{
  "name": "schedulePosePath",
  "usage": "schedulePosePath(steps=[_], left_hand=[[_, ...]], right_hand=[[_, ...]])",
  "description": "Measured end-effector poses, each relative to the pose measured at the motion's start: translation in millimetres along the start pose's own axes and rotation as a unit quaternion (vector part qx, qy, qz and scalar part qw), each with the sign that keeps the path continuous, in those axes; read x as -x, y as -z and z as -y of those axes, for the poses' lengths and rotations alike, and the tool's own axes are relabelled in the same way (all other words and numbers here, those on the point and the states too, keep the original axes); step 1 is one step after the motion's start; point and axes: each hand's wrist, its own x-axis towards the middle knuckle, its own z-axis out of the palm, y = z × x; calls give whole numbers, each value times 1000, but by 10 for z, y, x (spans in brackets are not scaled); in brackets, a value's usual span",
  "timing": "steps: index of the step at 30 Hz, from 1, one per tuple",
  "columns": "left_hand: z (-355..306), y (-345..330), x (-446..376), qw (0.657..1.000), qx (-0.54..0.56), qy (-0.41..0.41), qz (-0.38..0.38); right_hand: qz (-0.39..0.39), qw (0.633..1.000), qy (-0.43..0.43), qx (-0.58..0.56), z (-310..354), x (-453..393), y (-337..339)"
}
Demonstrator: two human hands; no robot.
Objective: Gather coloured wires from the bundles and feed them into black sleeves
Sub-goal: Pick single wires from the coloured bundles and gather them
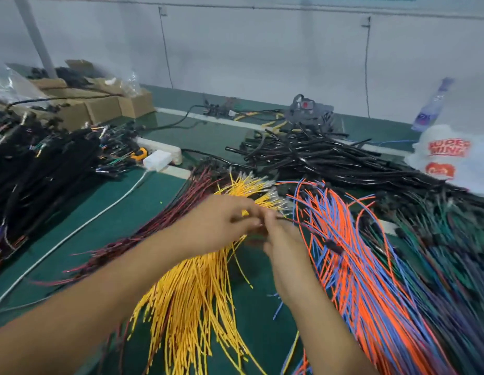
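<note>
Both hands meet above the yellow wire bundle: left hand and right hand pinch thin wires (colours blurred).

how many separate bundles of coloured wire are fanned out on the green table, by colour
Yellow wire bundle: 1
Dark red wire bundle: 1
Mixed orange and blue wire bundle: 1
Dark green wire bundle: 1
Total: 4 bundles. Both hands, left hand and right hand, pinch wires over the yellow one.
</note>
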Motion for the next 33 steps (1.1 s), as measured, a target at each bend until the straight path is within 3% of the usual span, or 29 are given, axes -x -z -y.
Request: schedulePosePath(steps=[3,5,6,8,9,10,12,13,15,17,19,22,24,30,33], left_hand=[[-236,-122,12,994,85,4,69],[-244,-38,20,970,152,49,182],[-206,42,37,947,139,61,284],[-72,228,54,867,40,81,490],[12,317,56,828,3,89,554],[102,390,49,810,-1,103,578],[302,450,13,841,55,128,523],[398,414,-27,880,81,140,446],[556,216,-166,955,86,178,220],[685,-118,-333,971,65,228,14],[755,-449,-428,959,22,267,-88],[822,-632,-520,934,-110,310,-142],[840,-598,-585,922,-129,336,-142],[974,-602,-513,925,-3,304,-226],[948,-554,-490,909,99,298,-275]], right_hand=[[-73,992,101,11,222,71,30],[-145,980,138,-1,433,60,142],[-187,972,139,-39,548,32,267],[-245,953,119,-134,757,-29,602],[-246,950,107,-158,814,-56,772],[-232,955,88,-162,838,-73,905],[-195,975,37,-104,750,-94,1037],[-176,983,14,-43,643,-106,1025],[-147,975,-15,168,363,-102,924],[-144,951,11,274,52,-68,806],[-155,957,34,242,-132,12,763],[-172,964,51,194,-222,21,824],[-167,965,57,192,-239,4,854],[-154,968,76,185,-286,7,849],[-157,968,75,182,-282,3,836]])
